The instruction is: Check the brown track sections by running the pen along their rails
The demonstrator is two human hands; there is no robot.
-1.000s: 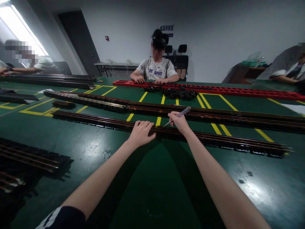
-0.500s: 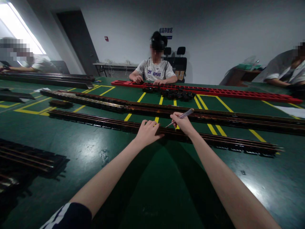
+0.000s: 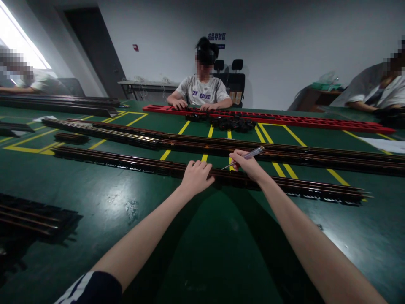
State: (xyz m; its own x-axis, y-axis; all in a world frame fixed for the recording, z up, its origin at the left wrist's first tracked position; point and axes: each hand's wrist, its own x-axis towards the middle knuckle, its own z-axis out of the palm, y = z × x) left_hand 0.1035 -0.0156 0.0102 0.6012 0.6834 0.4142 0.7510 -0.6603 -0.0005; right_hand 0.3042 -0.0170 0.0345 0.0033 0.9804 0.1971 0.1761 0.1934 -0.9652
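Observation:
A long black rail assembly with copper-coloured rods (image 3: pixel 310 189) lies across the green table in front of me. My left hand (image 3: pixel 198 176) is closed over its middle, fingers on the far side and thumb on the near side. In my right hand (image 3: pixel 246 164), closed just to the right, is a slim screwdriver (image 3: pixel 255 152) with a clear handle. Its thin shaft slopes down to the left, and its tip is at the rail, close to my left fingers. Whether the tip touches a screw is too small to tell.
Beyond lies another long row of black rails (image 3: pixel 291 157). A red slotted frame (image 3: pixel 316 123) and a pile of black parts (image 3: pixel 232 123) lie before a co-worker (image 3: pixel 205 90). More rails (image 3: pixel 34 215) lie at the near left. Yellow tape lines mark the table (image 3: pixel 126 249).
The view has shifted slightly. My left thumb has drawn in nearer the fingers. My right hand, still holding the screwdriver, has moved slightly right, away from my left hand.

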